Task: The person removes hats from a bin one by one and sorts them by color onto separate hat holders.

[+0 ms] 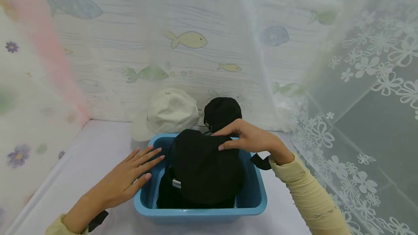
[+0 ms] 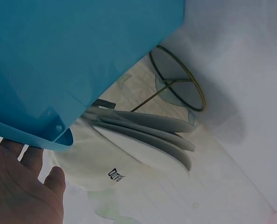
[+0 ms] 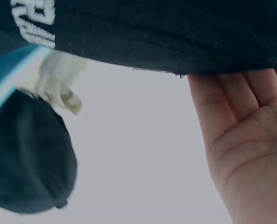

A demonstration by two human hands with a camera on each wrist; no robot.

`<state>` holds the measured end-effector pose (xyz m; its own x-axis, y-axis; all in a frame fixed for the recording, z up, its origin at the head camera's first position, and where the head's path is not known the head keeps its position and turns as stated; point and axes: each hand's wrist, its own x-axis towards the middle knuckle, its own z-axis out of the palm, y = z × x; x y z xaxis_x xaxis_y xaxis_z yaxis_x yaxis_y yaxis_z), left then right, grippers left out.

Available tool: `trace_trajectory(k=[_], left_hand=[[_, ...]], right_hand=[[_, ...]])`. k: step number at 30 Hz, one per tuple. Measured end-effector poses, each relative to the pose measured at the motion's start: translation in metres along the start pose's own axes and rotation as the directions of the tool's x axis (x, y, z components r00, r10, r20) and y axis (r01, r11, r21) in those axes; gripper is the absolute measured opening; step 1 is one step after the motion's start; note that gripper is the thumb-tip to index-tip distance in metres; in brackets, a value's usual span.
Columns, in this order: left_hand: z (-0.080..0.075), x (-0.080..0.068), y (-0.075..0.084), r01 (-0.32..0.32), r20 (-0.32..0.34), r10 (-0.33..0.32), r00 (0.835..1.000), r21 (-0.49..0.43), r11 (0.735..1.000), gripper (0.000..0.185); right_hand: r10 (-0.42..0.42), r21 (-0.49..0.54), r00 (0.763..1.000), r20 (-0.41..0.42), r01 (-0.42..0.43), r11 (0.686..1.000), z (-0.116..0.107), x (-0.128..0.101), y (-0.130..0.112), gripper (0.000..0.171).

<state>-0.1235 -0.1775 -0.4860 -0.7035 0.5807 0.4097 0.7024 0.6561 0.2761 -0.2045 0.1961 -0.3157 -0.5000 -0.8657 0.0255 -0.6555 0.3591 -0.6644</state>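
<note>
My right hand pinches a black cap at its upper right edge, the thumb on the near side. White lettering shows on this cap in the right wrist view, where the fingers go behind its fabric. The cap is over a blue plastic basin, on top of more black fabric that has a metal buckle beside it. At the basin's left rim, my left hand lies with its fingers spread. From the left wrist, the palm appears close by the rim.
Behind the basin are a cream cap and a smaller black cap. The left wrist view shows stacked cap brims beside a stand with a round wire base. A fish-print curtain hangs at the back.
</note>
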Motion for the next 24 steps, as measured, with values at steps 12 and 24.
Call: trace_trajectory(k=[12,24], left_hand=[[0.001,-0.001,-0.003,0.03,0.007,-0.03,1.0,-0.015,0.999,0.054],[0.002,-0.003,0.001,0.031,-0.008,-0.032,0.999,-0.02,0.999,0.054]], right_hand=[[-0.021,-0.037,0.989,-0.145,0.016,0.999,-0.054,-0.021,-0.024,0.04],[-0.016,-0.096,0.919,-0.394,-0.024,0.995,-0.099,-0.035,-0.006,0.035]])
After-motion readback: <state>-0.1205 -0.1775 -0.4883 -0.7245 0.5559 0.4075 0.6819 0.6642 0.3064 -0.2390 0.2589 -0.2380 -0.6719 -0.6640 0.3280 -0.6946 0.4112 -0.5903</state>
